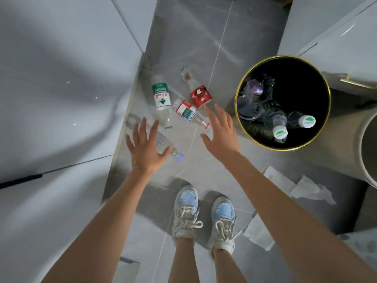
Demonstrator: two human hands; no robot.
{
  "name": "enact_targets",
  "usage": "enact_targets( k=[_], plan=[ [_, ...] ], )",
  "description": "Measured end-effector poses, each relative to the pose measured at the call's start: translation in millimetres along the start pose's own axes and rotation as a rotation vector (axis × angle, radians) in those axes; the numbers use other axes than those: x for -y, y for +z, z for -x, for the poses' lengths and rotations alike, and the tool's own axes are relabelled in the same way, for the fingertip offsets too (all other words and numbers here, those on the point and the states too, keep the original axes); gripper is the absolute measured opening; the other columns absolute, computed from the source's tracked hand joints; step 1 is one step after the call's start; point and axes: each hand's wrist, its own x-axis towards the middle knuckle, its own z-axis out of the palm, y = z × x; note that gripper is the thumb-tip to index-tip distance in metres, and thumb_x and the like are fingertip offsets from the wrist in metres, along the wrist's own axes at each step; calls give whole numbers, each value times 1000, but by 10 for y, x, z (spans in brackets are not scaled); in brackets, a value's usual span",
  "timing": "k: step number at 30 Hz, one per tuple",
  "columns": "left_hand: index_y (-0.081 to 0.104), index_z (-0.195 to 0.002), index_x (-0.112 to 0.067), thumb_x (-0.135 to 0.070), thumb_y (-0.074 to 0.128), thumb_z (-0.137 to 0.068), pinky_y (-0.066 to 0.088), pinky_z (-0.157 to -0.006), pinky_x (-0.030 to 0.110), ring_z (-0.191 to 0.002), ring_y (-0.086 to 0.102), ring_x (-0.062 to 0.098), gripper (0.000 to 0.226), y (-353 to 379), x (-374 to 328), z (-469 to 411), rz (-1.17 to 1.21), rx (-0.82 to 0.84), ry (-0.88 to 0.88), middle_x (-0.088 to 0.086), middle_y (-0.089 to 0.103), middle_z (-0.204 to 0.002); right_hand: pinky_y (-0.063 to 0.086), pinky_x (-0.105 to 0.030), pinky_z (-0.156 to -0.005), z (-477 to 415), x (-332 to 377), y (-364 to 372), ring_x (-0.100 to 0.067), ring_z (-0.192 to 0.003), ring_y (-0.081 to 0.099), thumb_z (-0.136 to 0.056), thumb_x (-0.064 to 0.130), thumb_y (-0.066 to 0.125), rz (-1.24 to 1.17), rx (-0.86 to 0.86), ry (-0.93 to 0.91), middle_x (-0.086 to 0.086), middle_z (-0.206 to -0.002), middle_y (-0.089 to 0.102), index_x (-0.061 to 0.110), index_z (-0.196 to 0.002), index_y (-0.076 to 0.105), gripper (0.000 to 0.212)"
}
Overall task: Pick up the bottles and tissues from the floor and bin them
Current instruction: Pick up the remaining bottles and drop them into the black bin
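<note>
Several empty plastic bottles lie on the grey tiled floor: a green-labelled bottle (161,99), a red-labelled bottle (199,94), a red-and-white-labelled bottle (188,111) and a clear bottle (169,149) with a pale blue cap. My left hand (145,148) hovers open over the clear bottle, hiding part of it. My right hand (221,129) is open beside the red-and-white bottle's cap. A black bin with a gold rim (237,99) stands to the right and holds several bottles. White tissues (302,185) lie on the floor at the right, and another tissue (258,233) lies beside my right forearm.
White cabinet fronts (61,88) line the left side and more cabinets (330,27) stand at the upper right. A pale round container (369,152) sits right of the bin. My feet in light blue sneakers (204,213) stand on the floor below the bottles.
</note>
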Motion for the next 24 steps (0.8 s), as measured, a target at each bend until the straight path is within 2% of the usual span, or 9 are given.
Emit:
enact_targets(
  k=[4, 11, 15, 18, 21, 24],
  plan=[
    [31, -148, -26, -51, 63, -76, 19, -108, 66, -143, 22, 39, 83, 293, 209, -31, 35, 49, 8, 12, 26, -156, 25, -46, -117, -177, -98, 316, -28, -145, 17, -90, 28, 62, 27, 61, 52, -3, -159, 18, 29, -151, 17, 76],
    [18, -152, -30, -38, 65, -84, 10, -114, 62, -148, 9, 34, 83, 743, 473, -233, 9, 157, 17, 10, 15, -160, 30, -48, -111, -624, -392, 752, -31, -143, 25, -91, 29, 62, 148, 153, 47, -3, -157, 23, 29, -150, 19, 73],
    [15, -152, -30, -29, 71, -80, 2, -115, 59, -149, 3, 33, 91, 938, 591, -438, -108, 235, 169, 9, 9, -161, 37, -44, -107, -853, -559, 917, -29, -138, 35, -89, 25, 66, 129, 135, 68, -5, -152, 35, 25, -148, 24, 72],
    [27, -150, -24, -26, 77, -74, 2, -114, 61, -148, 10, 35, 91, 1083, 614, -550, -185, 264, 323, 12, 20, -158, 41, -43, -103, -946, -595, 1041, -30, -133, 42, -88, 27, 67, 191, 104, 61, -9, -148, 41, 22, -146, 28, 71],
    [35, -146, -20, -21, 79, -70, 4, -114, 60, -146, 18, 36, 87, 1223, 642, -569, -283, 319, 368, 14, 29, -154, 43, -45, -101, -997, -611, 1180, -32, -133, 43, -88, 30, 67, 215, 96, 105, -9, -147, 42, 22, -145, 28, 70],
    [57, -126, -12, -4, 85, -46, 24, -108, 63, -130, 45, 40, 85, 1338, 695, -550, -392, 236, 402, 19, 52, -135, 45, -43, -99, -985, -607, 1295, -33, -129, 47, -89, 27, 66, 226, 132, 120, -11, -143, 45, 22, -145, 27, 69]
  ],
)
